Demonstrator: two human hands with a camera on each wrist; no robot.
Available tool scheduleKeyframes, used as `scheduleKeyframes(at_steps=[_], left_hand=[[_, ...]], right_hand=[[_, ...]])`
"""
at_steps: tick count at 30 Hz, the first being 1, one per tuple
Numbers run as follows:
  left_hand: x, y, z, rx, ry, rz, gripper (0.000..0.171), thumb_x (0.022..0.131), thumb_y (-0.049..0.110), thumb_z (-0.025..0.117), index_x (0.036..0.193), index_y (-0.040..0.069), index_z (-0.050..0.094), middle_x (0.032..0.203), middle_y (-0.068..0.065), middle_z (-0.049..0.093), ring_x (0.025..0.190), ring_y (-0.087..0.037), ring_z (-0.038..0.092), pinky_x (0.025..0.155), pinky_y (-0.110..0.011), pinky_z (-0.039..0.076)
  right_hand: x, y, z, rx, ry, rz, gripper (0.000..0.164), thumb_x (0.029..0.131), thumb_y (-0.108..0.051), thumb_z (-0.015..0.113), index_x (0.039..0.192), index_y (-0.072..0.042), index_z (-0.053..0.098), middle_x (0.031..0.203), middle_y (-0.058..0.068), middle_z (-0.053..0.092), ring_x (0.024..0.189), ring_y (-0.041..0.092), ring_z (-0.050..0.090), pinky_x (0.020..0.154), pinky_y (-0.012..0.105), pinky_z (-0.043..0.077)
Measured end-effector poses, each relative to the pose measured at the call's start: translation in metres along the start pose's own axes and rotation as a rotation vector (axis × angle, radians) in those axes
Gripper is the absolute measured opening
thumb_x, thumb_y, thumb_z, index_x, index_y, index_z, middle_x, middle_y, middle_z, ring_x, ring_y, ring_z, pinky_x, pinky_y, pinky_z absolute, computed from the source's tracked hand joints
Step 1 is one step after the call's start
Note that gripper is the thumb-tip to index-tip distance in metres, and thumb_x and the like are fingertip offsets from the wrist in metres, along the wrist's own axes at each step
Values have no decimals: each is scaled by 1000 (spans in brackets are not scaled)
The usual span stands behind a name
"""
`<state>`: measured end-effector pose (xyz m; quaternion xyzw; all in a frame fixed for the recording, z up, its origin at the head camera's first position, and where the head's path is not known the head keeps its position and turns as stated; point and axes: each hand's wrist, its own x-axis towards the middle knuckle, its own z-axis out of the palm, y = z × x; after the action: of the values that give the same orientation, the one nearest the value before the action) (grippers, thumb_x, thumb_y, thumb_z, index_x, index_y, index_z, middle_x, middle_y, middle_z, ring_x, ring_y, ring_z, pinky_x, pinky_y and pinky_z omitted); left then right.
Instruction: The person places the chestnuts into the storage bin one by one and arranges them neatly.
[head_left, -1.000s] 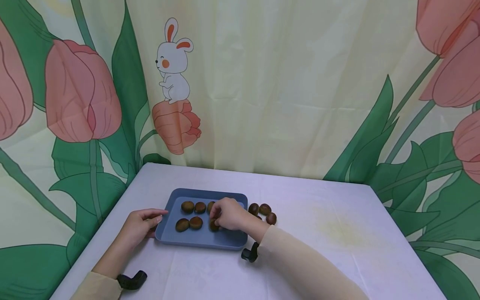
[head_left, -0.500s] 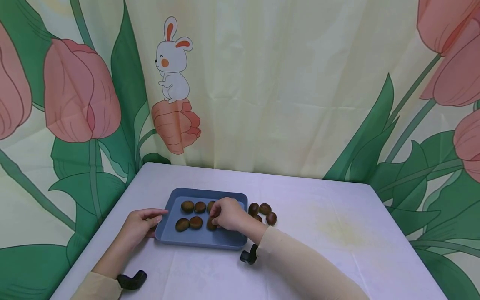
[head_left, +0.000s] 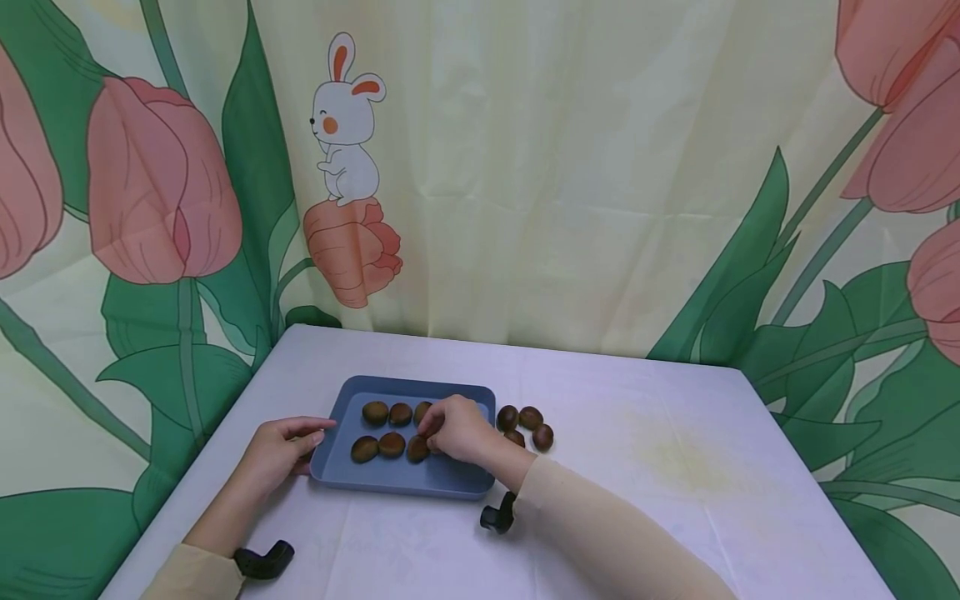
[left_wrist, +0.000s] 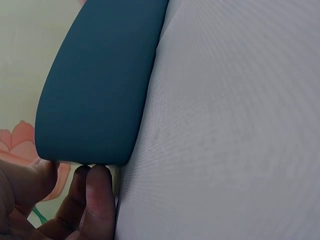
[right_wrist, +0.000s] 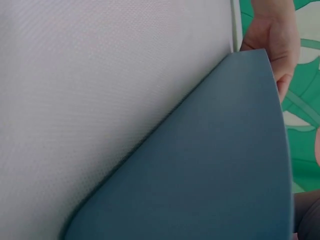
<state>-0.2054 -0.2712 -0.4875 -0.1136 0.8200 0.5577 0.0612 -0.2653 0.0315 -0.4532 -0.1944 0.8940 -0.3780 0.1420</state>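
Several brown chestnuts lie in two rows in a blue-grey tray (head_left: pixel 405 483). My right hand (head_left: pixel 457 429) is over the tray's right part, its fingers curled. Thumb and fingertips hold the right side of the third chestnut (head_left: pixel 416 450) in the front row. That hand partly covers another chestnut (head_left: pixel 422 412) in the back row. At the tray's left edge, my left hand (head_left: pixel 279 450) touches the rim with its fingertips. In the left wrist view the left-hand fingers (left_wrist: pixel 100 200) meet the tray's end wall (left_wrist: pixel 100 90). The right wrist view shows mostly the tray's outer side (right_wrist: pixel 210 165).
Several loose chestnuts (head_left: pixel 530 417) lie on the white tablecloth (head_left: pixel 637 500) just right of the tray, one partly behind the right wrist. Behind the table hangs a printed curtain (head_left: pixel 525 208). Each wrist carries a black camera mount (head_left: pixel 266 560).
The front-row chestnut at my right fingertips has shifted left, toward its neighbour, and more of it shows. My right hand has moved only slightly; my left hand stays at the rim.
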Motion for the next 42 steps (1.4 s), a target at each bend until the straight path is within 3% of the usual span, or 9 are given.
scheduleKeyframes(at_steps=[8,20,31,42], left_hand=[[-1,1,0,5,-3,4,32,108,9,63,137,3,73,155,-29,56,101,-15,70,71,-30,63],[3,-1,-1,1,-7,-6,31,108,9,63,137,3,73,154,-29,57,98,-14,71,70,-31,63],[1,-1,-1,-4,-4,-4,31,107,8,63,136,4,74,155,-29,56,100,-14,71,70,-30,63],[1,-1,-3,7,-4,-8,31,107,10,63,136,5,74,154,-28,57,100,-14,70,71,-30,63]], right_hand=[[-4,4,-13,168,-28,53,18,91,8,76,102,-5,82,99,11,81,82,27,80,71,31,64],[-19,15,-41,449,-34,65,27,95,11,70,121,7,75,126,26,75,111,38,77,87,44,67],[-39,30,-70,507,34,53,30,97,8,70,127,7,73,133,30,72,116,41,76,87,40,67],[-55,57,-95,538,138,132,31,97,7,72,128,10,71,128,30,74,106,33,78,83,36,67]])
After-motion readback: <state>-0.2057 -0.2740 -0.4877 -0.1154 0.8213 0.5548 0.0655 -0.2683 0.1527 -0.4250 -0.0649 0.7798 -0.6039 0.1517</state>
